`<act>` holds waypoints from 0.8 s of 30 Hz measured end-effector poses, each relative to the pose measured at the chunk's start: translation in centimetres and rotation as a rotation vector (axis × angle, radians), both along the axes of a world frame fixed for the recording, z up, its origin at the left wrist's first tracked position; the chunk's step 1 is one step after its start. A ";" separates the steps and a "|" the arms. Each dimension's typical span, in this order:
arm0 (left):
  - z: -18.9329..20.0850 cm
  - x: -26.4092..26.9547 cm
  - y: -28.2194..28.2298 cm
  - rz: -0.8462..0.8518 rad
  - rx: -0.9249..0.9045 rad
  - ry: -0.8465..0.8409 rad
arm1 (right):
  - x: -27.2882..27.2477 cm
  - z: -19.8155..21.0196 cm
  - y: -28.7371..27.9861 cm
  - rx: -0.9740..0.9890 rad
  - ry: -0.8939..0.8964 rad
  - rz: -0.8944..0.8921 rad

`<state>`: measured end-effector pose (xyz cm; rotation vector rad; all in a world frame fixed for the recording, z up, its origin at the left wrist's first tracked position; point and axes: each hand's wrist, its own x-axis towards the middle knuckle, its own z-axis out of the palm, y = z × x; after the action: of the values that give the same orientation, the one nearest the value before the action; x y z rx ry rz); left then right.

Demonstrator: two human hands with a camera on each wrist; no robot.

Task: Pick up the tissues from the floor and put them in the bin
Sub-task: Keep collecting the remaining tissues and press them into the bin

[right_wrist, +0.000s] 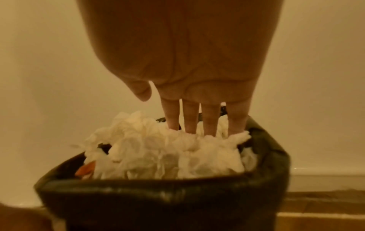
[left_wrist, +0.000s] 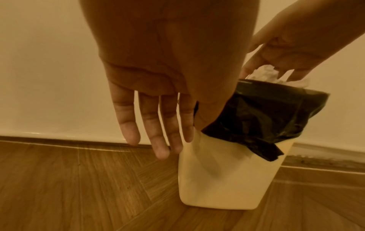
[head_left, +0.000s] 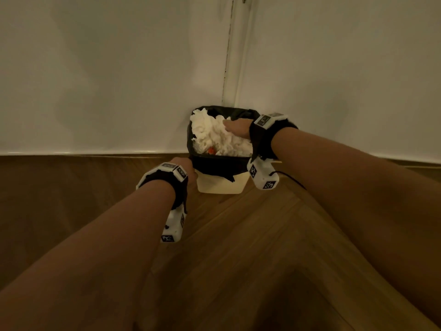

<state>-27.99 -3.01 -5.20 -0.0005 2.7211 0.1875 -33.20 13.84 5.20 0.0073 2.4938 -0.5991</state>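
Tissues (head_left: 216,134): white and crumpled, heaped in the mouth of the bin (head_left: 220,185) and rising above its rim; you have them off the floor and in place, though not yet packed down.
Step in hand: you are at the last part, pressing the load into the bin, as I read it.
Right hand (right_wrist: 183,51): your fingers (right_wrist: 190,118) are straight and pushed down into the top of the heap, thumb held out to the side; nothing is gripped.
Left hand (left_wrist: 158,78): flat, fingers straight and spread, lying along the near left side of the bin just under the liner's edge (it looks to be steadying it, though firm contact is hard to confirm).
Bin: a small cream plastic one with a black liner (left_wrist: 262,118) folded over its rim, standing on the wooden floor (head_left: 238,247) against the white wall (head_left: 107,68).
Next move: keep the bin braced and press evenly, because the heap leans toward the far left corner and could spill over; then lift your fingers out slowly so no tissue clings and comes with them.
Count, tissues: one merged heap; single sheets cannot be counted.
Count, tissues on the floor: none in view.
Count, bins: one, with one liner.
Count, other items: one small orange scrap (right_wrist: 87,169) among the tissues.
Count, hands: two, each with a wrist camera.
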 end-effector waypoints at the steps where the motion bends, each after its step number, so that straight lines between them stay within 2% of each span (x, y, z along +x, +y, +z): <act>1: 0.2 0.3 0.1 -0.004 0.002 0.010 | 0.3 -0.1 0.4 0.093 0.067 0.041; 3: 0.8 1.0 0.4 -0.003 0.006 0.029 | 1.0 -0.4 1.0 0.217 0.205 0.156; 5: 1.3 1.7 0.6 -0.002 0.004 0.042 | 2.1 -1.1 1.2 0.243 0.301 0.225; 11: 1.6 2.9 0.6 0.015 -0.024 0.041 | 4.9 -4.4 0.2 0.234 0.337 0.347; 15: 1.9 3.3 0.4 -0.046 -0.108 0.034 | 4.8 -4.0 0.5 0.245 0.406 0.359; 19: 2.3 3.2 1.1 -0.005 -0.040 0.046 | 5.5 -3.8 1.8 0.264 0.553 0.239; 22: 2.5 3.2 1.8 0.004 -0.023 0.044 | 6.3 -4.4 2.7 0.273 0.750 0.241; 24: 2.6 3.4 2.1 -0.008 -0.031 0.046 | 6.8 -4.6 3.1 0.269 0.777 0.252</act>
<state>-24.62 -0.90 -2.59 0.0054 2.7695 0.1454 -26.39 16.93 0.57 -0.5199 3.2270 -0.1579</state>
